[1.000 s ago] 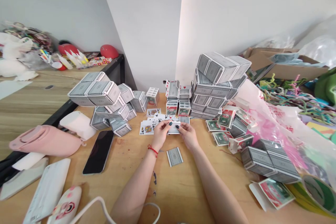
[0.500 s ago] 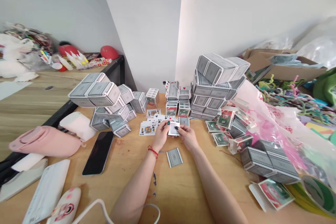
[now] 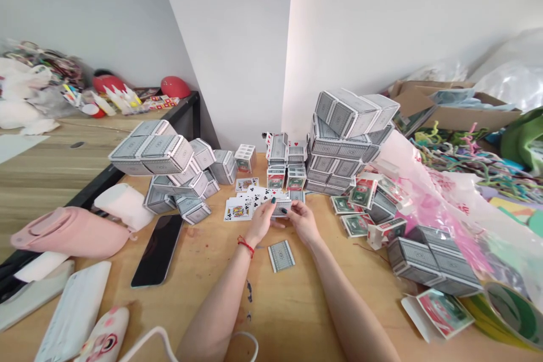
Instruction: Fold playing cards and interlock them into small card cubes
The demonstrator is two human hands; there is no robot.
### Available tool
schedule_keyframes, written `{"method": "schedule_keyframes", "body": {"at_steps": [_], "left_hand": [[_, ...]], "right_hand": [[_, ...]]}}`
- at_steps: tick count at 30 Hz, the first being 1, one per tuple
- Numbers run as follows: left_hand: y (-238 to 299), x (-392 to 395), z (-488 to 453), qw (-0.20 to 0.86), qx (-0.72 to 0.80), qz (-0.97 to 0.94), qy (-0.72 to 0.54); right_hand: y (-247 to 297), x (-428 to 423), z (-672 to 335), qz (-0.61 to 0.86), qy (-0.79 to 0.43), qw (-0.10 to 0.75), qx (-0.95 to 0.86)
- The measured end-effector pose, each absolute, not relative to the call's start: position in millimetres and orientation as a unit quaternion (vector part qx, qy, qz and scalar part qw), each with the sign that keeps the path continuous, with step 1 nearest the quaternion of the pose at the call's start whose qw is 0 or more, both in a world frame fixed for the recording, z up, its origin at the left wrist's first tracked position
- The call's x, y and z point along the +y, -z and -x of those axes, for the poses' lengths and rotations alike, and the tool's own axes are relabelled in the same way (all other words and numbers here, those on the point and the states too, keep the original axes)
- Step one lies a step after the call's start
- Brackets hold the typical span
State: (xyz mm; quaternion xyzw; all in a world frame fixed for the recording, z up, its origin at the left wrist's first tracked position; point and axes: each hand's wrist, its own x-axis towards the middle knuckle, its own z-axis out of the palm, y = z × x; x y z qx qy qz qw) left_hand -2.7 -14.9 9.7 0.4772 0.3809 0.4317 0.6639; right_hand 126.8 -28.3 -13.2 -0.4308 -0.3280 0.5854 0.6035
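My left hand (image 3: 261, 220) and my right hand (image 3: 302, 219) meet over the wooden table (image 3: 297, 305), both pinching a small stack of playing cards (image 3: 281, 207) between them. Face-up cards (image 3: 240, 208) lie spread just beyond my left hand. A single face-down card (image 3: 281, 255) rests on the table below my hands. A red string bracelet circles my left wrist.
Piles of grey card boxes stand at left (image 3: 163, 158) and right (image 3: 348, 141), with small open packs (image 3: 282, 167) between. A black phone (image 3: 157, 249), pink case (image 3: 70, 232), white cable (image 3: 144, 339), pink plastic bag (image 3: 428, 198) and green tape roll (image 3: 513, 311) surround the workspace.
Both hands stayed together on the card stack, shifting it slightly. The view drifted a little; nothing else moved.
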Motion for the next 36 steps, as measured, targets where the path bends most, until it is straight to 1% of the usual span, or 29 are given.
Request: {"method": "schedule_keyframes", "body": {"at_steps": [6, 9, 13, 17, 23, 31, 36], "left_hand": [[-6.0, -15.1, 0.6, 0.64, 0.387, -0.477, -0.462], [-3.7, -14.0, 1.3, 0.646, 0.374, -0.484, -0.457], [-3.4, -12.7, 3.4, 0.655, 0.358, -0.49, -0.449], [-5.6, -14.0, 3.4, 0.631, 0.359, -0.492, -0.48], [-7.7, -15.7, 2.7, 0.62, 0.341, -0.514, -0.484], [-3.0, -16.1, 2.0, 0.598, 0.338, -0.556, -0.468], [-2.5, -18.0, 0.3, 0.593, 0.33, -0.578, -0.453]], "right_hand": [[12.8, -28.9, -127.2, 0.426, -0.575, 0.597, -0.364], [13.2, -28.9, -127.7, 0.427, -0.569, 0.592, -0.377], [14.8, -27.5, -126.2, 0.438, -0.535, 0.618, -0.374], [15.4, -26.4, -124.7, 0.46, -0.515, 0.633, -0.35], [15.7, -26.5, -128.5, 0.445, -0.564, 0.61, -0.335], [5.9, -27.2, -133.1, 0.376, -0.622, 0.637, -0.259], [-1.2, -29.2, -136.0, 0.351, -0.636, 0.637, -0.259]]}}
